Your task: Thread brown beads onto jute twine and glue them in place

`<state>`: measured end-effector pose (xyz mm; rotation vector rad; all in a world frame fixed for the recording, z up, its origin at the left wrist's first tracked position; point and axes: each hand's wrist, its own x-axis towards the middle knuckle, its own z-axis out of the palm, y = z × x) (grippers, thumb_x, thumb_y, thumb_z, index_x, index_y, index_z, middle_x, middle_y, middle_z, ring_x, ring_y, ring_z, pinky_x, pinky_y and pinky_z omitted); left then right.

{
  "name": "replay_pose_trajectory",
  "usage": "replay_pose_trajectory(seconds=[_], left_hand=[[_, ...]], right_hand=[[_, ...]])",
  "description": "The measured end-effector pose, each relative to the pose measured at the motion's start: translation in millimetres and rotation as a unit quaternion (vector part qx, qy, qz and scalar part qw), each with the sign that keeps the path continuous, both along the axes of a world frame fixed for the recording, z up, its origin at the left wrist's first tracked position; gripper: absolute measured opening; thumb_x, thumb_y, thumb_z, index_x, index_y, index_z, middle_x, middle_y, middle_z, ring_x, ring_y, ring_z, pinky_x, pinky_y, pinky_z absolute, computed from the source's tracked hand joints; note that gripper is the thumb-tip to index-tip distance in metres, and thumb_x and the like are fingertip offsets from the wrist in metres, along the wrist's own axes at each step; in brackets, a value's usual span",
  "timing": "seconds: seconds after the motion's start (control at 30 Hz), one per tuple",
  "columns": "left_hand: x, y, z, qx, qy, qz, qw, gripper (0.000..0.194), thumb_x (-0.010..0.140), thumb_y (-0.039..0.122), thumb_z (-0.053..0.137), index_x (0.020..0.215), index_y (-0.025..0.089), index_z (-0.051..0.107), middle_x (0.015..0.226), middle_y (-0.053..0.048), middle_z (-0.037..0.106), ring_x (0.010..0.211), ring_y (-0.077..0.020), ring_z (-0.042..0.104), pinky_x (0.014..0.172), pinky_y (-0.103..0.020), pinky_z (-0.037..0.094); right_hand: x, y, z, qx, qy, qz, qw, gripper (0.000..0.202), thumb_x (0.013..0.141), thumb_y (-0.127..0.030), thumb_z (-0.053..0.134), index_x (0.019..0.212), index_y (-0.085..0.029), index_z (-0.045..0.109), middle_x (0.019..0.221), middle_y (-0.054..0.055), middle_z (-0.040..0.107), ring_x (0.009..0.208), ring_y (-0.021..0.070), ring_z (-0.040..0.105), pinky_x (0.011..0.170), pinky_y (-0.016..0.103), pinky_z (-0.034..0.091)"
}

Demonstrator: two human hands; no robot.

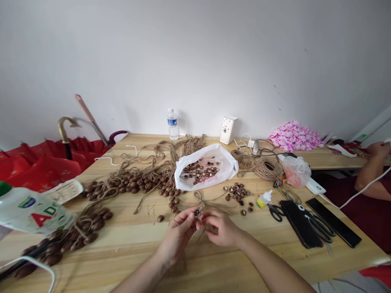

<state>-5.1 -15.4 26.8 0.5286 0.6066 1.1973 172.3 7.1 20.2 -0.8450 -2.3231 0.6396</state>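
My left hand (179, 232) pinches a dark, hollow half nutshell (197, 213) between thumb and fingertips. Close against it, my right hand (222, 228) has its fingers curled in; what they grip is too small to make out. A thin strand hangs below the two hands. Just behind them lies a looped bundle of twine (210, 204). Beyond that stands an open white plastic bag (227, 165) with many cut shells inside. Loose shell halves (237, 190) are scattered to its right. Brown nuts tied on twine (131, 182) lie in a heap to its left.
On the right are a glue bottle (264, 199), scissors (317, 224), two black phones (299, 226) (334, 223) and coiled twine (269, 168). A water bottle (172, 125) stands near the wall. A large white bottle (33, 209) is at left. Another person's arm (372, 175) shows at far right.
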Motion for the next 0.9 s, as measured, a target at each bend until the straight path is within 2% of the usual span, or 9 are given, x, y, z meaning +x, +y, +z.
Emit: replay_pose_trajectory(seconds=[0.07, 0.17, 0.3, 0.43, 0.5, 0.7, 0.9], left_hand=[[0.7, 0.1, 0.8, 0.003, -0.001, -0.001, 1.000, 0.021, 0.072, 0.024, 0.070, 0.091, 0.016, 0.071, 0.075, -0.004, 0.067, 0.063, -0.0109, 0.055, 0.070, -0.026, 0.044], [0.9, 0.0, 1.4, 0.003, -0.002, -0.002, 1.000, 0.022, 0.071, 0.024, 0.070, 0.092, 0.016, 0.071, 0.075, -0.005, 0.067, 0.062, -0.0109, 0.054, 0.066, -0.026, 0.043], [0.7, 0.1, 1.5, -0.004, 0.012, 0.004, 1.000, 0.025, 0.069, 0.026, 0.072, 0.092, 0.016, 0.071, 0.071, -0.004, 0.067, 0.060, -0.0109, 0.054, 0.067, -0.026, 0.043], [2.5, 0.3, 0.9, -0.028, 0.053, 0.013, 0.998, 0.028, 0.066, 0.028, 0.075, 0.090, 0.015, 0.071, 0.071, -0.003, 0.066, 0.060, -0.0107, 0.055, 0.066, -0.026, 0.044], [4.0, 0.0, -0.2, -0.039, 0.070, 0.009, 0.997, 0.029, 0.064, 0.029, 0.076, 0.089, 0.015, 0.071, 0.071, -0.003, 0.066, 0.059, -0.0104, 0.055, 0.065, -0.025, 0.044], [7.6, -1.1, -4.6, -0.048, 0.125, -0.003, 0.991, 0.032, 0.060, 0.032, 0.078, 0.086, 0.015, 0.071, 0.066, -0.001, 0.065, 0.060, -0.0116, 0.057, 0.065, -0.025, 0.044], [8.5, -0.4, -8.5, -0.029, 0.178, -0.002, 0.984, 0.033, 0.062, 0.035, 0.076, 0.088, 0.015, 0.070, 0.065, -0.002, 0.067, 0.061, -0.0131, 0.057, 0.065, -0.025, 0.042]], right_hand=[[-2.2, -2.5, 0.2, 0.015, -0.054, 0.024, 0.998, 0.021, 0.072, -0.011, 0.062, 0.091, -0.020, 0.064, 0.105, 0.007, 0.060, 0.092, 0.0186, 0.059, 0.080, 0.029, 0.048], [-6.3, -5.1, -2.7, 0.017, -0.090, 0.011, 0.996, 0.008, 0.078, -0.015, 0.061, 0.082, -0.019, 0.065, 0.096, 0.006, 0.061, 0.090, 0.0182, 0.059, 0.080, 0.028, 0.047], [-3.4, -0.7, -3.4, -0.010, -0.036, -0.022, 0.999, 0.012, 0.082, -0.011, 0.055, 0.088, -0.018, 0.063, 0.095, 0.006, 0.063, 0.090, 0.0175, 0.059, 0.080, 0.028, 0.047], [6.4, 8.3, 1.9, -0.075, 0.068, -0.116, 0.988, 0.011, 0.085, -0.014, 0.050, 0.082, -0.017, 0.060, 0.073, 0.002, 0.060, 0.062, 0.0129, 0.059, 0.059, 0.023, 0.046], [9.3, 10.6, 5.4, -0.104, 0.105, -0.126, 0.981, 0.012, 0.086, -0.018, 0.050, 0.081, -0.016, 0.060, 0.072, 0.001, 0.059, 0.051, 0.0095, 0.055, 0.049, 0.020, 0.042], [7.3, 6.9, 11.9, -0.026, 0.072, -0.084, 0.994, 0.015, 0.087, -0.022, 0.051, 0.081, -0.017, 0.064, 0.076, 0.004, 0.060, 0.070, 0.0144, 0.055, 0.059, 0.024, 0.043], [4.7, 4.8, 9.0, -0.018, 0.063, -0.094, 0.993, 0.014, 0.085, -0.018, 0.052, 0.079, -0.016, 0.064, 0.074, 0.003, 0.058, 0.061, 0.0119, 0.052, 0.053, 0.021, 0.040]])
